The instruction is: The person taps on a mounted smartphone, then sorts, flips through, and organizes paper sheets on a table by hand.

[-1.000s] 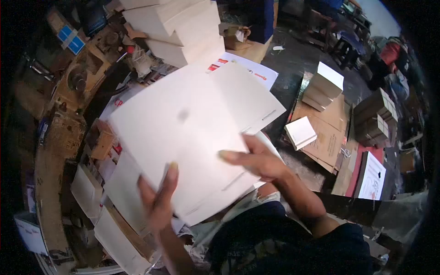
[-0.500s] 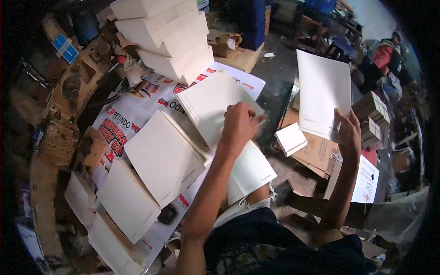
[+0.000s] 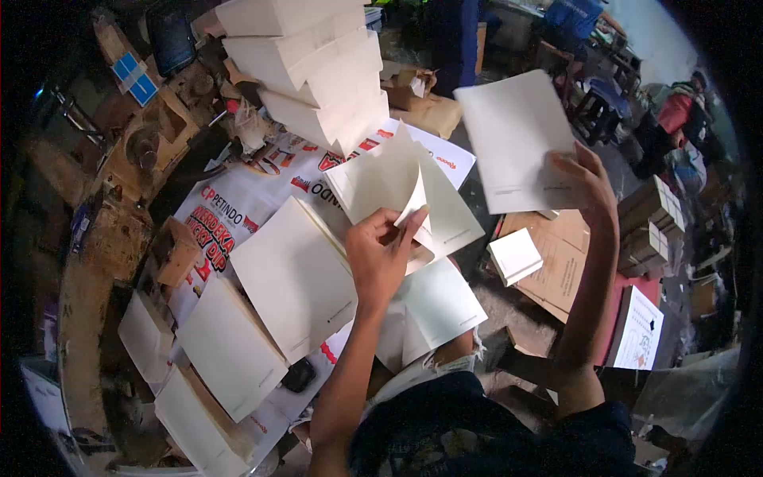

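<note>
My left hand (image 3: 381,250) pinches the near corner of a cream paper sheet (image 3: 381,179), which curls up off the stack of printed sheets (image 3: 453,211) beneath it. Raised on the right, my right hand (image 3: 584,179) grips white sheets (image 3: 517,135) by their lower right corner, thumb on top; how many there are I cannot tell. Small print runs along their lower edge. Below my left hand, more white paper (image 3: 441,306) lies over my lap. Just left of that hand is a thick paper stack (image 3: 294,278).
Another paper stack (image 3: 230,350) lies at the lower left, on a printed banner (image 3: 214,215). Tall white piles (image 3: 318,79) stand at the back. To the right are a small white block (image 3: 517,256) on cardboard (image 3: 548,238) and tied bundles (image 3: 656,211). A person (image 3: 576,16) is at the back.
My left hand has moved down and left and now lifts a curled sheet off the stack. My right hand has carried its sheets leftward and slightly up, closer to the stack.
</note>
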Tool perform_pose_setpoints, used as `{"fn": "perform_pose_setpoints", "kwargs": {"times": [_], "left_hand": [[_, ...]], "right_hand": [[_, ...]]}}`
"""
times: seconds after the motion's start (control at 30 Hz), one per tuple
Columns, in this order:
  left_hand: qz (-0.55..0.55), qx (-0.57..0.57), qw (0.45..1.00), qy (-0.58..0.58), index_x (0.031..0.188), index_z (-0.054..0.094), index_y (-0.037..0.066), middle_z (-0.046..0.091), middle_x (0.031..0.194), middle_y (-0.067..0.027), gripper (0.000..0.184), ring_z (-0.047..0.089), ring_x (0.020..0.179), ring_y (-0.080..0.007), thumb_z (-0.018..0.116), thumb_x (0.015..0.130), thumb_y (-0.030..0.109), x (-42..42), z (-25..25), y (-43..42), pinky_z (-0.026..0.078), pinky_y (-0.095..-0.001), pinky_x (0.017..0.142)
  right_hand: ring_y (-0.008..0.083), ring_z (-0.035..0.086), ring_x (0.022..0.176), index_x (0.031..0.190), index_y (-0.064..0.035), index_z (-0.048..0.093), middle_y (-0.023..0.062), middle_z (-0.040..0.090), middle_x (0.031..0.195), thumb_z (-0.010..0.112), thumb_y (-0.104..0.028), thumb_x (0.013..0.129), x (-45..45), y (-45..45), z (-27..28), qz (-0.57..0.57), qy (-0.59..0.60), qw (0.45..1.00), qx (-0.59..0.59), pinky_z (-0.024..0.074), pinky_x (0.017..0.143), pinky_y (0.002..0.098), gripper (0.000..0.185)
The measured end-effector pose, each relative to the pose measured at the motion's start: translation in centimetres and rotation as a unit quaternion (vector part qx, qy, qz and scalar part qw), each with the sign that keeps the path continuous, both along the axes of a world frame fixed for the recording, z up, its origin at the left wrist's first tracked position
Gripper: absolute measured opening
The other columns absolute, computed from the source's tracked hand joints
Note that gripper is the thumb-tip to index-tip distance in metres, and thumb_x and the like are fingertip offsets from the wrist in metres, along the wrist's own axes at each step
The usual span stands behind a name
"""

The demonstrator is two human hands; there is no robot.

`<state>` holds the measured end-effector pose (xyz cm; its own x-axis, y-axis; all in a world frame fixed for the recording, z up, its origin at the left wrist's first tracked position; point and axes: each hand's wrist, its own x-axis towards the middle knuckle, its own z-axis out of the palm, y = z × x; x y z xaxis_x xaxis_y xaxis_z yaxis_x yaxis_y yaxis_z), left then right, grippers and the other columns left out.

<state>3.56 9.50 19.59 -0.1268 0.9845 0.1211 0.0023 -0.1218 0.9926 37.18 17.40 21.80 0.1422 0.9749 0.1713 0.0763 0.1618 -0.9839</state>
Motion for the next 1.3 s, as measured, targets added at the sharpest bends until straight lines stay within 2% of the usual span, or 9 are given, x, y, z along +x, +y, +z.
{"fn": "perform_pose_setpoints", "kwargs": {"times": [0.17,0.23,0.5,0.73,0.8,0.9,1.1,1.2,1.3], "left_hand": [[-0.059,0.005,0.997,-0.04,0.085,0.065,-0.005,0.068,0.079,-0.0078,0.029,0.064,0.071,-0.0096,0.074,0.087,0.023,0.4,-0.6,-0.1,0.057,-0.0262,0.067],[-0.089,0.026,0.994,-0.063,0.099,0.067,-0.004,0.069,0.086,-0.0071,0.026,0.065,0.078,-0.0108,0.074,0.087,0.019,-0.1,0.7,-1.0,0.054,-0.0242,0.073],[0.022,-0.022,0.843,0.537,0.09,0.06,0.003,0.064,0.089,-0.0127,0.045,0.063,0.084,-0.0254,0.086,0.067,0.032,-9.0,2.3,-8.4,0.05,-0.0389,0.073],[-0.036,-0.083,0.943,0.32,0.088,0.062,-0.003,0.067,0.082,-0.0153,0.03,0.066,0.079,-0.0174,0.079,0.078,0.02,-13.3,-0.2,-9.5,0.054,-0.032,0.073],[0.026,-0.067,0.973,0.219,0.078,0.061,-0.006,0.067,0.062,-0.0126,0.025,0.064,0.056,-0.012,0.074,0.085,0.015,-13.2,0.2,-10.1,0.051,-0.0257,0.059],[0.119,-0.086,0.977,0.153,0.08,0.066,-0.007,0.068,0.064,-0.0081,0.025,0.062,0.059,-0.0065,0.075,0.084,0.016,-13.4,2.4,-11.4,0.047,-0.0217,0.055],[0.193,0.023,0.976,0.098,0.086,0.07,-0.006,0.062,0.063,-0.0013,0.024,0.047,0.06,-0.0012,0.074,0.087,0.018,-14.0,1.4,-12.3,0.038,-0.0213,0.05],[0.096,-0.027,0.992,0.071,0.087,0.071,-0.005,0.066,0.07,-0.005,0.025,0.052,0.062,-0.0027,0.071,0.089,0.02,-14.3,1.8,-12.9,0.047,-0.0219,0.059],[0.066,-0.001,0.995,0.072,0.099,0.071,0.001,0.071,0.097,-0.0101,0.025,0.066,0.092,-0.0139,0.075,0.085,0.021,-15.2,2.1,-14.9,0.053,-0.0303,0.086]], "right_hand": [[0.0239,0.056,0.112,0.133,-0.0004,0.05,0.0143,0.064,0.117,0.072,-0.027,0.085,-5.3,1.6,-5.9,0.037,-0.18,0.976,-0.114,0.0415,0.099,0.0376,0.06],[0.0202,0.054,0.113,0.129,0.0004,0.054,0.0127,0.063,0.117,0.071,-0.028,0.086,-9.7,0.7,-7.1,0.179,-0.087,0.979,-0.048,0.043,0.097,0.0361,0.054],[0.0186,0.057,0.104,0.126,-0.0001,0.058,0.012,0.064,0.116,0.069,-0.034,0.089,-10.1,1.7,-8.7,0.074,0.05,0.975,-0.204,0.0461,0.091,0.0343,0.052],[0.0186,0.063,0.091,0.117,0.0011,0.064,0.0105,0.068,0.105,0.078,-0.031,0.079,-14.1,-1.5,-4.0,0.138,-0.202,0.965,-0.098,0.0492,0.082,0.0308,0.051],[0.0182,0.063,0.086,0.116,0.002,0.064,0.0098,0.069,0.1,0.078,-0.026,0.079,-13.8,-0.7,-5.3,0.152,-0.152,0.974,-0.076,0.0498,0.08,0.0304,0.048],[0.0187,0.064,0.086,0.117,0.0036,0.063,0.0079,0.068,0.1,0.071,-0.01,0.082,-14.4,-1.0,-4.0,0.159,0.066,0.975,-0.138,0.0516,0.081,0.0305,0.039],[0.0172,0.059,0.101,0.131,-0.0022,0.055,0.0098,0.064,0.113,0.068,-0.019,0.088,-20.7,-4.2,-1.8,0.195,-0.02,0.977,-0.089,0.045,0.092,0.0308,0.048],[0.0163,0.055,0.103,0.133,-0.0002,0.052,0.0098,0.063,0.114,0.062,-0.017,0.091,-26.2,-6.7,-3.3,0.281,-0.086,0.953,-0.068,0.0419,0.095,0.0303,0.046],[0.018,0.054,0.11,0.134,0.0004,0.051,0.0121,0.062,0.119,0.058,-0.014,0.092,-28.9,-8.0,-4.7,0.355,-0.121,0.927,-0.024,0.0399,0.099,0.0303,0.045]]}}
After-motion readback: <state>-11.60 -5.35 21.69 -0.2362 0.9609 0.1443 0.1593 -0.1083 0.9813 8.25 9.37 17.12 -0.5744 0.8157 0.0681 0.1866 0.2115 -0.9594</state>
